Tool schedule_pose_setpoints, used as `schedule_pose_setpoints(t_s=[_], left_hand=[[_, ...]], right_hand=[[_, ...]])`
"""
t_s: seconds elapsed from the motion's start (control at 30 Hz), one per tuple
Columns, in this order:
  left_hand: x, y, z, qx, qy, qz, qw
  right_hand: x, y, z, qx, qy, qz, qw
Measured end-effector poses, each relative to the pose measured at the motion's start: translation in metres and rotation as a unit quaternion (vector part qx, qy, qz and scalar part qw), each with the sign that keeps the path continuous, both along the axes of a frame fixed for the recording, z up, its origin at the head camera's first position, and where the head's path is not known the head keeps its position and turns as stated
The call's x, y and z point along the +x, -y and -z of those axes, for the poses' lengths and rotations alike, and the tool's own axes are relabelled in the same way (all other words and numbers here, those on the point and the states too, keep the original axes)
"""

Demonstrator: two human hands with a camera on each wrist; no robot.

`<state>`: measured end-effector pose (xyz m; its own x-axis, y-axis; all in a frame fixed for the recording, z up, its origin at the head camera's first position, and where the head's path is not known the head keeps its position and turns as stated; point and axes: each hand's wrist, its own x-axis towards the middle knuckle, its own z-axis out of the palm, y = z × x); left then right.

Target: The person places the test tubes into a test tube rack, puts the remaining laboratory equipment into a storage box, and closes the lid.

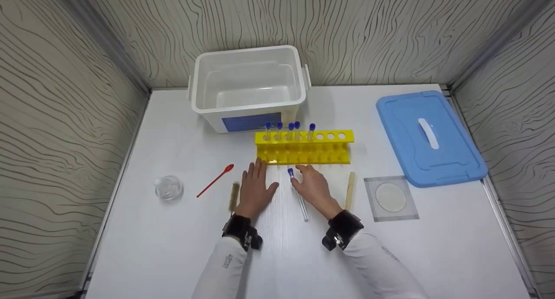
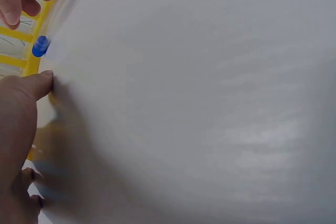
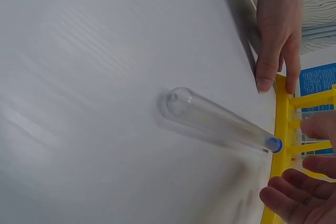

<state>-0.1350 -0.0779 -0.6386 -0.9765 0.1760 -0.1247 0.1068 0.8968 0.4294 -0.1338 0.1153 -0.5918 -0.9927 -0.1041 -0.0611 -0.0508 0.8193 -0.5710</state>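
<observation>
1. White left sleeve (image 1: 221, 268), nearest.
2. Left hand (image 1: 256, 193), fingers extended, at left end of yellow rack (image 1: 303, 148).
3. Blue-capped tube (image 1: 303, 208), lying on white table (image 1: 130, 247) just in front of rack.
4. Right hand (image 1: 315, 188), fingers loosely parted, just beside the tube's cap (image 1: 290, 172).
5. Blue lid (image 1: 409, 136), far right.

I see white long sleeves (image 1: 381, 268) and black wrist straps (image 1: 237, 225), each bearing a small black camera (image 1: 256, 242). The sleeve nearer the table's (image 1: 125, 247) left edge shows what looks like grey lettering (image 1: 227, 261).
</observation>
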Motion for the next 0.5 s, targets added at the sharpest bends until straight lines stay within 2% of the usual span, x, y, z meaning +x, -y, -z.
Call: schedule_pose_setpoints(t_s=[0.2,0.5], left_hand=[[-0.001,0.0,0.002,-0.003,0.003,0.0,1.0],[-0.002,-0.001,0.003,-0.005,0.011,-0.004,0.9999]], right_hand=[[0.004,0.004,0.006,0.022,0.008,-0.001,0.9997],[0.007,0.008,0.017,0.037,-0.02,-0.017,0.999]])
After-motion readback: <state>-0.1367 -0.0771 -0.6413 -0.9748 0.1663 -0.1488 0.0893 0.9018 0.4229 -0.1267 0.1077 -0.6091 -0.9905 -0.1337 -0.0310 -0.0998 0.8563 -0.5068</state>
